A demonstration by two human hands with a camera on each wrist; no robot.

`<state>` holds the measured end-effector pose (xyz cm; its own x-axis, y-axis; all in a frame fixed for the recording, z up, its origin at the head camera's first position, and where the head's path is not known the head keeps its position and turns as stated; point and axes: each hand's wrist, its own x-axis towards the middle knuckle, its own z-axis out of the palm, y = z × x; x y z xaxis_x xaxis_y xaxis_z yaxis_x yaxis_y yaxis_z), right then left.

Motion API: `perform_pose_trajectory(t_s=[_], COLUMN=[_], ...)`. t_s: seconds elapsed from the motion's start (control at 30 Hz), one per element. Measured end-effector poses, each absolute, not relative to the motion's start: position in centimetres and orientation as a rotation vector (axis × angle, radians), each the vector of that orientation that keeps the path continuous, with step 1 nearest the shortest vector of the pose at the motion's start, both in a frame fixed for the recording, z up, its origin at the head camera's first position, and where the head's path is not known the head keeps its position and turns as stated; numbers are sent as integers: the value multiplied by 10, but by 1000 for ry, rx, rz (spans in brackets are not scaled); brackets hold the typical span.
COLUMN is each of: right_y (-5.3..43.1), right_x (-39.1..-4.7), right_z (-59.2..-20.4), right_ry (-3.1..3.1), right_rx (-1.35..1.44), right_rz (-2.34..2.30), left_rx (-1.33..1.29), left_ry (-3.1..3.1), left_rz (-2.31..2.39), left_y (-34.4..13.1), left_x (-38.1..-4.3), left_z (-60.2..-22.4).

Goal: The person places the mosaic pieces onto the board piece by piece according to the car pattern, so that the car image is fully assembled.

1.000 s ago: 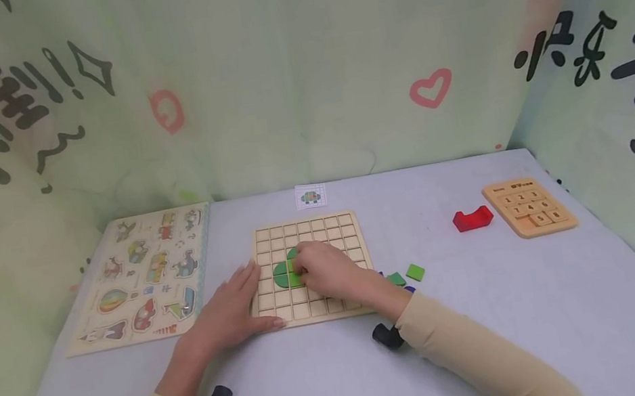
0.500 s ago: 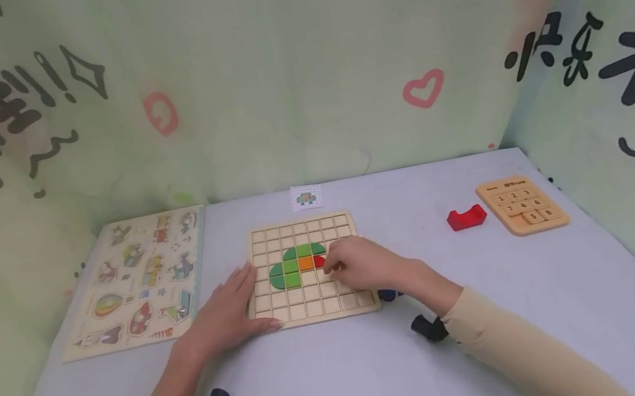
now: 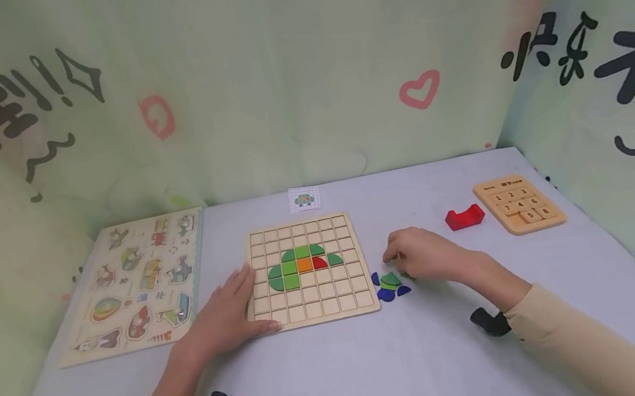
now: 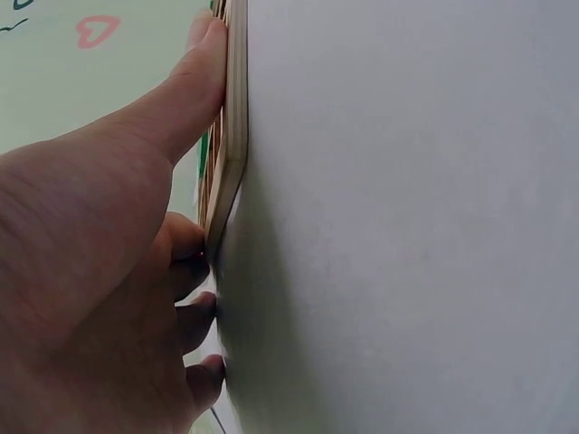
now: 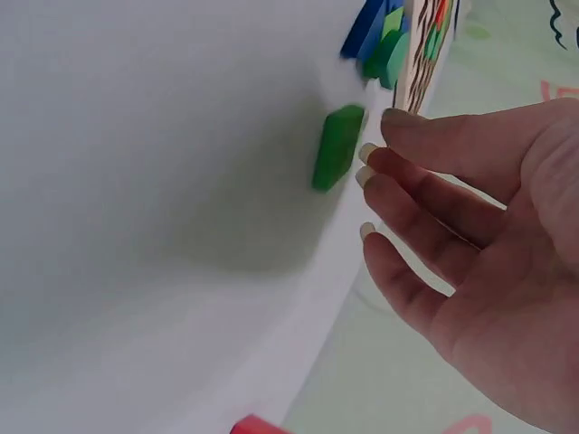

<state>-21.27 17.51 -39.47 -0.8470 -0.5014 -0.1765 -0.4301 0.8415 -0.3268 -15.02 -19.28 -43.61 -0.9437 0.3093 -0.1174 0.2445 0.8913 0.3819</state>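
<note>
A wooden grid board [image 3: 341,294] lies at the middle of the table. Set in it are green pieces [image 3: 289,267], an orange square [image 3: 305,265] and a red piece [image 3: 319,263]. My left hand [image 3: 218,319] rests along the board's left side with fingers extended; in the left wrist view the thumb [image 4: 185,95] lies on its edge. Right of the board my right hand [image 3: 430,253] hovers at some loose pieces. Its relaxed fingers are beside a green block [image 5: 338,147] in the right wrist view, with nothing visibly gripped. Blue pieces [image 3: 387,295] lie near it.
A small picture card [image 3: 304,198] lies behind the board. At the left is a picture puzzle board [image 3: 130,301]. A red block [image 3: 465,218] and a wooden number board [image 3: 519,204] are at the right. Curtains surround the table.
My right hand has moved right, off the board to the loose pieces. A green piece now shows right of the red one, where the fingers were. The left hand has stayed in place.
</note>
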Motion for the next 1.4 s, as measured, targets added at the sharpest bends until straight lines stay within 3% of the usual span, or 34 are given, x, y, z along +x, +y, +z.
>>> perform_pose_trajectory(t_s=[0.57,1.4], right_y=[191,69], right_x=[-216,-217], right_z=[-394,-407], right_ry=[2808,2711], right_rx=[-704,-922], right_rz=[-533,-909], left_rx=[444,423], left_ry=[2887,2877], left_rz=[536,527], left_y=[-194,-193], left_x=[-150,-152], left_z=[-436,-437])
